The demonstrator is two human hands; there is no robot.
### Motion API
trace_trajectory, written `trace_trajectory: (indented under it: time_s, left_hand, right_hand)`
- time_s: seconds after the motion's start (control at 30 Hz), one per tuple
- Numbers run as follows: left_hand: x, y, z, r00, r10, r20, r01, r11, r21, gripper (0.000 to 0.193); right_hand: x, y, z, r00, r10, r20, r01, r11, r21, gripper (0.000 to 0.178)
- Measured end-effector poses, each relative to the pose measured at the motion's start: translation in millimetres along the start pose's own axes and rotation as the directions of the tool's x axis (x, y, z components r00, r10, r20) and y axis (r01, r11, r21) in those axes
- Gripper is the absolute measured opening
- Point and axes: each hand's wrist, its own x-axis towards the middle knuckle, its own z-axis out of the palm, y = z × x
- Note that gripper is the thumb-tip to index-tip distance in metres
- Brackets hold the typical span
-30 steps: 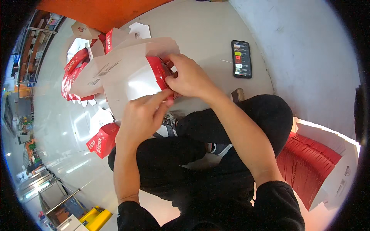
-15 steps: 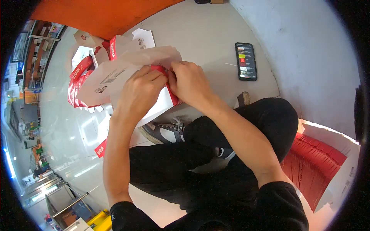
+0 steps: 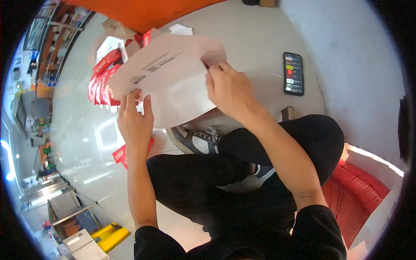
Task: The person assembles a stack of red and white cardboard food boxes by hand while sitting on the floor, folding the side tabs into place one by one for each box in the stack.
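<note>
A pale cardboard box blank [image 3: 173,82], partly folded and with dark print on its face, is tilted up in front of my crossed legs. My right hand [image 3: 232,89] is closed on its right side, near a bent flap at the upper corner. At the lower left edge, my left hand [image 3: 135,119] has its thumb and fingers apart, close to the cardboard. The underside of the blank is mostly hidden. Behind it to the left lie several red and white folded boxes [image 3: 104,80].
A phone [image 3: 294,73] with a lit screen lies on the floor near the white wall [image 3: 346,56]. A red printed piece [image 3: 121,156] rests beside my left forearm. At the lower right stands a stack of red cardboard [image 3: 355,195]. My shoe [image 3: 190,139] is just below the blank.
My hands were together on a red folded edge; now they are apart. The blank has turned its broad pale face upward. My left hand has moved left and down and its fingers have opened.
</note>
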Motion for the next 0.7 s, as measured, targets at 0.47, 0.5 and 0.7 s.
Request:
trace_trajectory:
  time_s: [0.47,0.5,0.7]
  left_hand:
    - [-18.0,-70.9,-9.1,0.95,-0.173,0.262,0.281,0.838,-0.468,0.028]
    - [-26.4,-95.1,-18.4,0.946,-0.202,0.252,0.278,0.907,-0.317,0.038]
    - [-117.7,-211.9,-45.2,0.887,-0.175,0.428,0.139,0.984,0.113,0.045]
  right_hand:
    - [5.3,-1.7,-6.4,0.995,0.002,0.098,0.004,0.998,-0.062,0.032]
    - [3.6,-2.4,-6.8,0.994,0.028,0.103,-0.026,1.0,-0.012,0.034]
    - [10.8,-8.3,-10.0,0.996,0.051,0.071,-0.06,0.99,0.13,0.035]
